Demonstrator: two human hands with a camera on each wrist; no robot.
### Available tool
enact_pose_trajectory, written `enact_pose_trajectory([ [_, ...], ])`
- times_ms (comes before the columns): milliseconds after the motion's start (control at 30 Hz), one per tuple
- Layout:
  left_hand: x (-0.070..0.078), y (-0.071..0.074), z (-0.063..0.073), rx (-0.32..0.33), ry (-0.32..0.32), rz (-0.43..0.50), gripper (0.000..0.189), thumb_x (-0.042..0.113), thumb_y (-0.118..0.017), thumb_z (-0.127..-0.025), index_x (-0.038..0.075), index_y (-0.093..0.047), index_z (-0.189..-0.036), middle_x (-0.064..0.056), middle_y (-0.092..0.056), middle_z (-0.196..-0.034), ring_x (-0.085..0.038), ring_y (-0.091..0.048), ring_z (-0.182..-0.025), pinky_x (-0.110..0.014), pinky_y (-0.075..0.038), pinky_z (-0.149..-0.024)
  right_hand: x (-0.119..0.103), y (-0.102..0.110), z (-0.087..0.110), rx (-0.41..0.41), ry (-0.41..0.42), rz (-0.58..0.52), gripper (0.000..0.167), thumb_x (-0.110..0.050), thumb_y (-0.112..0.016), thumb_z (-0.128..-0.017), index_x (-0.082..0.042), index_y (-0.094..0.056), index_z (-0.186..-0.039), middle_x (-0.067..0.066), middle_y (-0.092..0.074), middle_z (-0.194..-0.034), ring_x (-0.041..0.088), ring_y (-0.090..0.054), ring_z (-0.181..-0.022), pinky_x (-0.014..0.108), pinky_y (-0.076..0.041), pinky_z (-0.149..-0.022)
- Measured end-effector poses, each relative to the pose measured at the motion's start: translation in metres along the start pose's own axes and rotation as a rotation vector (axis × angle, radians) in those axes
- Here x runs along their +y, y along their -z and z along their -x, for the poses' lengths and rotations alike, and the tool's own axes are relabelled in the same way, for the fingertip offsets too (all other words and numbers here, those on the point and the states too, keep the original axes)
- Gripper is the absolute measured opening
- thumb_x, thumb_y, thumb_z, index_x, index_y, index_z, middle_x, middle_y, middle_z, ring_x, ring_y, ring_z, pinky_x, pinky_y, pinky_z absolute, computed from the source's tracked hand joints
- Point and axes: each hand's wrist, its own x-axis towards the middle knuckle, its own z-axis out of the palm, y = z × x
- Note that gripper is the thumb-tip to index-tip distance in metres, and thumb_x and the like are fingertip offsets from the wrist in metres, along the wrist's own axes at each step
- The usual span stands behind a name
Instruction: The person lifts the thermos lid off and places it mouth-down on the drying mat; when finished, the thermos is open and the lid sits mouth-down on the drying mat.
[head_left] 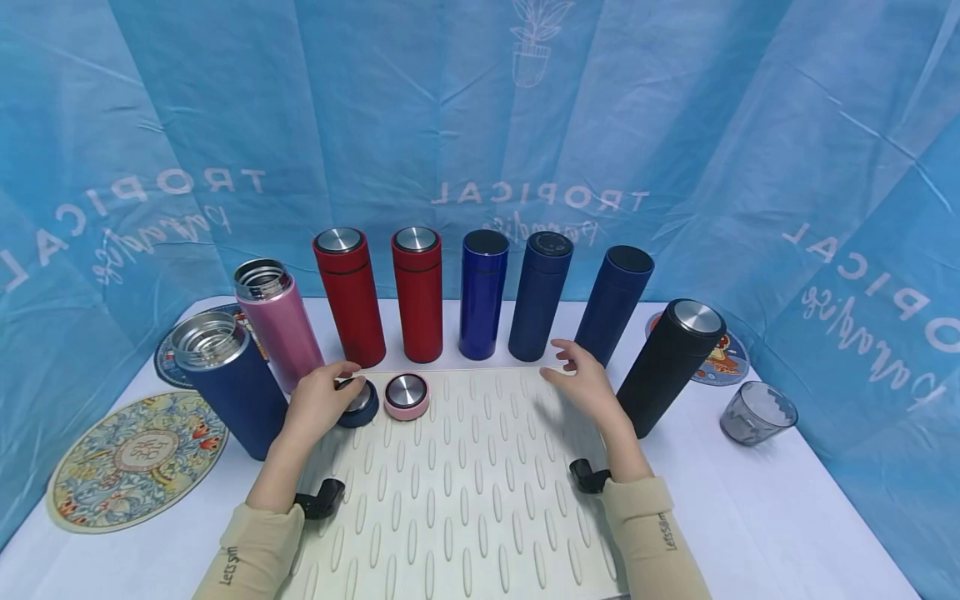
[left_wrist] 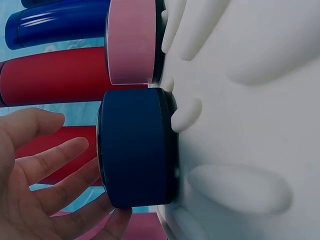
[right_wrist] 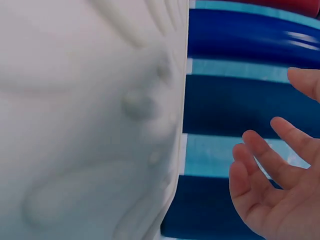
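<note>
My left hand [head_left: 322,400] hovers at the navy flask lid [left_wrist: 135,147], which sits on the white ridged mat [head_left: 450,500]. Its fingers are spread and loosely bent beside the lid's top; whether the lower fingertips touch it I cannot tell. A pink lid [head_left: 406,397] with a steel top lies just right of the navy one. My right hand [head_left: 585,383] is held over the mat's far right part, fingers apart with nothing between them, near the navy flasks [head_left: 538,300]. To the left stand an uncapped navy flask [head_left: 236,392] and an uncapped pink flask [head_left: 279,329].
Two red flasks [head_left: 420,300], a shiny blue flask [head_left: 482,300] and another navy flask [head_left: 615,304] stand capped along the back. A black flask [head_left: 667,367] and a glass cup [head_left: 757,414] are at the right. A patterned round placemat [head_left: 90,492] lies on the left.
</note>
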Motion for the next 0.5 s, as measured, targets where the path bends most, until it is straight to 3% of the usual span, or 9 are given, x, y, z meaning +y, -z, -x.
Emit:
enact_pose_trajectory([
  [300, 0.000, -0.001, 0.000, -0.001, -0.002, -0.002, 0.038, 0.021, -0.053, -0.092, 0.001, -0.054, -0.124, -0.025, -0.053, -0.123, -0.041, -0.049, -0.114, -0.055, -0.042, -0.091, 0.017, 0.001, 0.002, 0.012, -0.020, -0.008, 0.051, -0.023, -0.061, -0.087, -0.007, -0.046, -0.133, 0.022, -0.047, -0.130, 0.036, -0.045, -0.118, 0.048, -0.039, -0.096],
  [500, 0.010, 0.001, -0.007, 0.079, -0.045, 0.029, 0.048, 0.022, -0.055, -0.091, 0.003, -0.044, -0.134, -0.024, -0.046, -0.132, -0.039, -0.040, -0.123, -0.058, -0.035, -0.097, 0.019, 0.001, 0.002, 0.014, -0.028, -0.007, 0.049, -0.021, -0.061, -0.087, -0.005, -0.047, -0.131, 0.022, -0.046, -0.133, 0.035, -0.040, -0.125, 0.049, -0.034, -0.102],
])
